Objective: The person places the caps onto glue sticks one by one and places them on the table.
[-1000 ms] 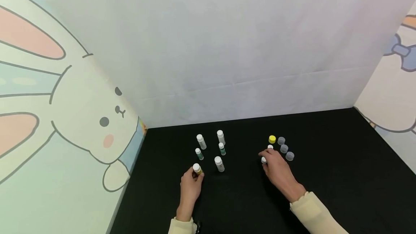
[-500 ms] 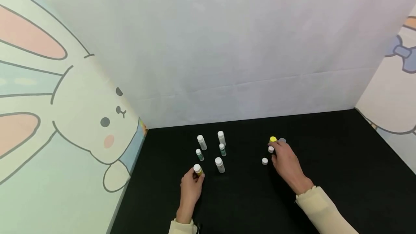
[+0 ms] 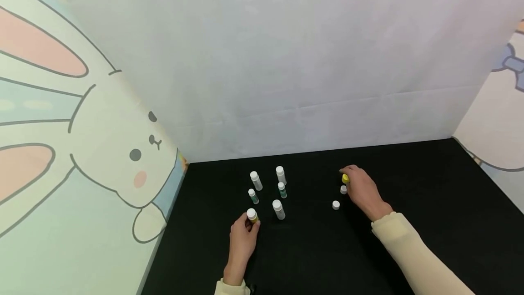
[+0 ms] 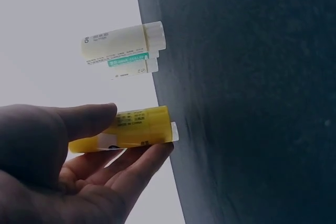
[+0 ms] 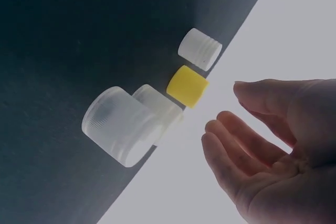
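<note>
My left hand (image 3: 242,240) holds a yellow glue stick (image 4: 144,127) upright at the front left of the group, thumb on one side and fingers on the other. Its white top (image 3: 251,214) is bare. My right hand (image 5: 257,140) is spread beside a yellow cap (image 5: 187,86), with nothing between thumb and fingers in the right wrist view. Two white caps (image 3: 343,190) stand near it; the closer one is a ribbed white cap (image 5: 200,49) in the right wrist view. Clear caps (image 5: 121,127) are beyond the yellow one, hidden behind the hand in the head view.
Several other glue sticks stand uncapped on the black table (image 3: 303,249): a large white one (image 3: 279,209), two more at the back, including one large white stick (image 3: 256,180), and small teal ones such as this teal glue stick (image 3: 254,196). A pale curtain (image 3: 303,58) closes the back.
My right hand has moved away from the white caps, back and right, to the yellow cap. My left hand keeps its hold on the yellow glue stick. The view has shifted slightly.
</note>
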Demonstrator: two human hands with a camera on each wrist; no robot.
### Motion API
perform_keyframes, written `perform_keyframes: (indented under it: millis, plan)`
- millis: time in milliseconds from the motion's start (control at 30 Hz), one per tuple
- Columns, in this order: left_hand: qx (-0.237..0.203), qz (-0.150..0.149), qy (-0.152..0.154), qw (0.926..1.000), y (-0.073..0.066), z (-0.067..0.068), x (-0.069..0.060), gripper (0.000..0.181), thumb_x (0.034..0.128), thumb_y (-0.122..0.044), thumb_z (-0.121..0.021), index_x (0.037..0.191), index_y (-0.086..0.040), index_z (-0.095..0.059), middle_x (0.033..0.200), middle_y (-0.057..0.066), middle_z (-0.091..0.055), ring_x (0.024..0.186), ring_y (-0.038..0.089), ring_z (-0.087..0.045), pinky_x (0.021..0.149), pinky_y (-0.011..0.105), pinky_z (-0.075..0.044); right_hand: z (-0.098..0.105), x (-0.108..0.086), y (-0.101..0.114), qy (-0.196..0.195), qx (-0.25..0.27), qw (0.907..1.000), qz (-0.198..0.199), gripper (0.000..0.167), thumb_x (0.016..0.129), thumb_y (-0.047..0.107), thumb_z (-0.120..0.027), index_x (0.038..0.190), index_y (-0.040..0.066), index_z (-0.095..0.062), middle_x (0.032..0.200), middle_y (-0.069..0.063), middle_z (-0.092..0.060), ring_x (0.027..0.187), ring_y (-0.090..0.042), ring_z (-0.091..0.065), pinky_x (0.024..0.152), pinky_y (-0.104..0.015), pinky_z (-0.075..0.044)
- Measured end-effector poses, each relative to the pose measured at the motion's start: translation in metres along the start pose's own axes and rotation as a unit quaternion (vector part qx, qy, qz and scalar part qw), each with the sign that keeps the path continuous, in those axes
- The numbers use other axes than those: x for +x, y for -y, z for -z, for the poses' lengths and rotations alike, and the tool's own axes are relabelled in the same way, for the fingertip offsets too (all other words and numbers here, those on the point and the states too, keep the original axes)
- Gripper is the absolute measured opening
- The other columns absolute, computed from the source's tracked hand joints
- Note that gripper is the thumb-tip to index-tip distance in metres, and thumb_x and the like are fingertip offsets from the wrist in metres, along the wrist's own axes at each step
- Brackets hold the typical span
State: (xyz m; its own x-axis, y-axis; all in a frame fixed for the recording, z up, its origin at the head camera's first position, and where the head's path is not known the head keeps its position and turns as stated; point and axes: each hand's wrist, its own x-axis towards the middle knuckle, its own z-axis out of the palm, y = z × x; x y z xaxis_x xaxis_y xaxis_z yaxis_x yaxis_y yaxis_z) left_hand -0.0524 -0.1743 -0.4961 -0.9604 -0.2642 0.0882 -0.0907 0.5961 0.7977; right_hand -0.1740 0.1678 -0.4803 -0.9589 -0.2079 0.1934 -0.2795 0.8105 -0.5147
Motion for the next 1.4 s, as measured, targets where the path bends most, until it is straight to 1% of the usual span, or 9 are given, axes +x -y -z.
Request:
perform_keyframes:
  millis: [133,367,400,633,867,1000,1100,1233,1400]
  plan:
    - [-0.001,0.004,0.003,1.0,-0.002,0.0,-0.002,0.014,0.0956,0.001,-0.075,0.109,-0.001,-0.071,0.114,0.021,-0.075,0.109,0.036,-0.074,0.089,0.047,-0.062,0.0,0.006,-0.002,0.018,-0.006,0.9998,0.001,0.036,0.091,-0.018,-0.063,0.126,-0.012,-0.067,0.131,-0.033,-0.062,0.116,-0.05,-0.062,0.092,-0.06,-0.055]
    - [-0.008,0.001,0.018,0.9998,-0.01,0.001,-0.005,0.015,0.0963,0.0,-0.074,0.11,-0.001,-0.071,0.115,0.021,-0.075,0.109,0.035,-0.075,0.089,0.046,-0.062,-0.002,0.013,-0.005,0.045,-0.017,0.9988,-0.002,0.032,0.09,-0.019,-0.061,0.12,-0.012,-0.07,0.12,-0.031,-0.066,0.11,-0.048,-0.064,0.089,-0.059,-0.056]
    - [-0.009,0.005,0.02,0.9997,-0.011,0.001,-0.006,0.015,0.0965,0.0,-0.074,0.111,-0.001,-0.071,0.116,0.02,-0.075,0.109,0.034,-0.075,0.09,0.046,-0.062,-0.002,0.015,-0.005,0.049,-0.02,0.9986,-0.002,0.033,0.09,-0.019,-0.06,0.12,-0.012,-0.07,0.119,-0.031,-0.067,0.11,-0.048,-0.064,0.089,-0.059,-0.056]
    - [-0.009,0.0,0.028,0.9996,-0.019,0.004,-0.011,0.016,0.0966,-0.001,-0.075,0.112,-0.002,-0.071,0.116,0.018,-0.075,0.109,0.032,-0.075,0.09,0.044,-0.062,-0.003,0.025,-0.007,0.066,-0.028,0.9974,-0.005,0.034,0.087,-0.024,-0.058,0.117,-0.013,-0.072,0.118,-0.034,-0.067,0.115,-0.052,-0.061,0.094,-0.06,-0.055]
    - [-0.005,0.006,0.045,0.9989,-0.03,0.006,-0.016,0.016,0.0967,-0.003,-0.075,0.112,-0.004,-0.071,0.116,0.016,-0.074,0.11,0.03,-0.074,0.089,0.04,-0.062,-0.007,0.03,-0.014,0.072,-0.029,0.9968,-0.017,0.028,0.088,-0.022,-0.063,0.113,-0.013,-0.072,0.115,-0.035,-0.067,0.106,-0.048,-0.062,0.085,-0.057,-0.057]
    - [-0.008,0.011,0.06,0.9981,-0.037,0.006,-0.019,0.016,0.0969,-0.003,-0.075,0.112,-0.005,-0.071,0.114,0.014,-0.075,0.107,0.027,-0.074,0.087,0.037,-0.062,-0.005,0.027,-0.012,0.061,-0.033,0.9972,-0.028,0.028,0.089,-0.02,-0.063,0.114,-0.012,-0.072,0.116,-0.034,-0.066,0.109,-0.049,-0.059,0.086,-0.058,-0.056]
    - [-0.011,0.008,0.077,0.9969,-0.041,0.006,-0.022,0.017,0.0974,-0.004,-0.075,0.114,-0.005,-0.071,0.115,0.014,-0.075,0.104,0.025,-0.075,0.085,0.038,-0.062,-0.002,0.021,-0.006,0.051,-0.029,0.9977,-0.033,0.03,0.089,-0.019,-0.063,0.116,-0.011,-0.072,0.118,-0.033,-0.066,0.111,-0.05,-0.06,0.089,-0.06,-0.056]
    - [-0.014,0.002,0.096,0.9953,-0.049,0.005,-0.026,0.019,0.0978,-0.007,-0.076,0.116,-0.006,-0.071,0.115,0.012,-0.075,0.1,0.022,-0.075,0.083,0.04,-0.062,0.002,0.011,0.003,0.04,-0.01,0.9987,-0.029,0.031,0.09,-0.017,-0.066,0.119,-0.01,-0.071,0.12,-0.033,-0.065,0.108,-0.049,-0.064,0.089,-0.06,-0.057]
    - [-0.025,-0.009,0.105,0.9941,-0.057,0.001,-0.033,0.022,0.0971,-0.008,-0.077,0.118,-0.008,-0.072,0.116,0.008,-0.075,0.101,0.019,-0.074,0.084,0.04,-0.06,0.006,-0.001,0.015,0.021,0.014,0.9995,-0.019,0.029,0.09,-0.016,-0.068,0.118,-0.009,-0.072,0.119,-0.031,-0.066,0.104,-0.046,-0.068,0.087,-0.059,-0.058]
